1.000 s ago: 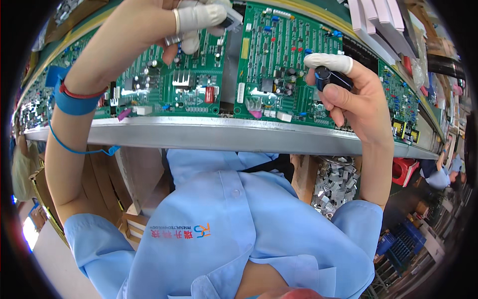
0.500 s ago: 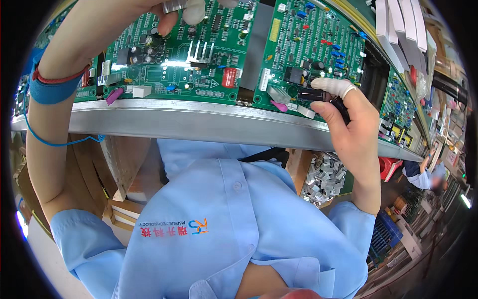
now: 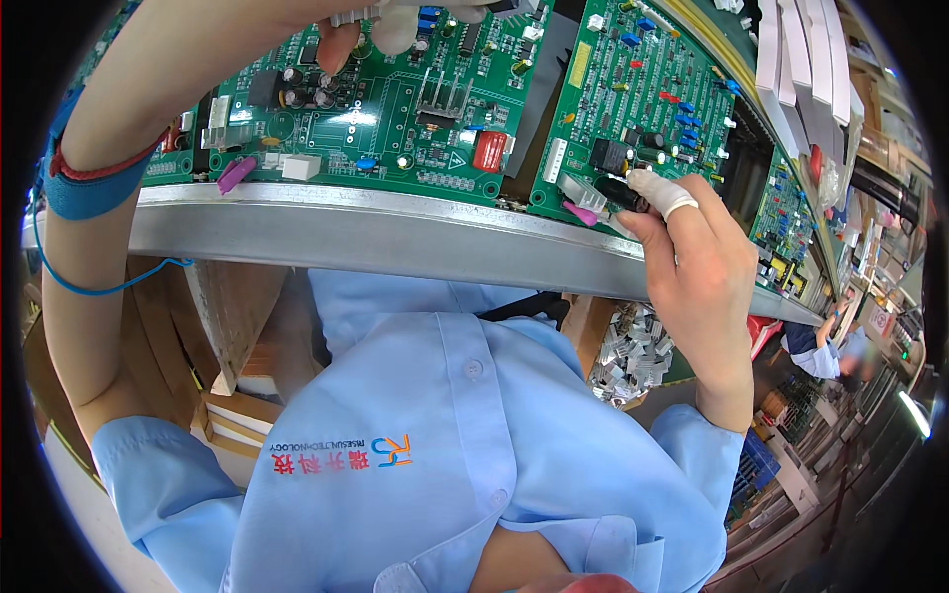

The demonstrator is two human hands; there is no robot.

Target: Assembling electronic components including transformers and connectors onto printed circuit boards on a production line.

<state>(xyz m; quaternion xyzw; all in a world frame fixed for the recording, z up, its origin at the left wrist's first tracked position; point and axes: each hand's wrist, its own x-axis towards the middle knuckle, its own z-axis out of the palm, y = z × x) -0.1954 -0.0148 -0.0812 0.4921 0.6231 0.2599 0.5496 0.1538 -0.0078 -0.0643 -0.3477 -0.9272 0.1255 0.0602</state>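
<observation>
My right hand (image 3: 704,242), with a white finger cot, pinches a black cylindrical capacitor (image 3: 621,194) between thumb and forefinger. That capacitor is tilted at the near edge of the right green circuit board (image 3: 573,128), beside a clear part and a pink tag (image 3: 580,213). At the top edge, my left hand (image 3: 393,30) is over the left circuit board (image 3: 386,89). Its thumb and cot-covered finger close around a ribbed silver piece (image 3: 354,15), partly cut off by the frame. An upright silver heat sink (image 3: 445,97) and a red block capacitor (image 3: 491,151) stand on that board.
A grey metal rail (image 3: 395,232) runs along the boards' near side. Below it is a container of loose silver metal parts (image 3: 633,354). A blue wrist strap (image 3: 99,193) with a cord is on my left arm. Another person (image 3: 820,354) is at the far right.
Both boards have shifted right in view. My right hand has moved slightly right with the capacitor, which is now more tilted. My left hand remains near the top edge.
</observation>
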